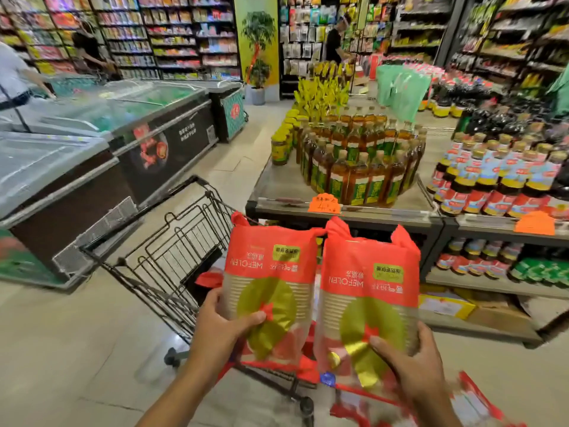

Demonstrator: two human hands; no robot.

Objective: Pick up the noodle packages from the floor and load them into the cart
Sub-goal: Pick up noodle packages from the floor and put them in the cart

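Note:
I hold two red noodle packages upside down, side by side, above the cart. My left hand [220, 326] grips the lower end of the left noodle package [271, 272]. My right hand [409, 362] grips the lower end of the right noodle package [368, 282]. The black wire cart [172, 254] stands just beyond and below them, its basket open toward me. Red packaging shows inside the cart under the held packages. More red noodle packages [474, 402] lie on the floor at the lower right, blurred.
Chest freezers [101, 155] run along the left. A display table [345, 211] with oil bottles and sauce bottles [498, 183] stands right of the cart, with lower shelves beneath. People stand at the far left and back. Tiled floor lies to the left of the cart.

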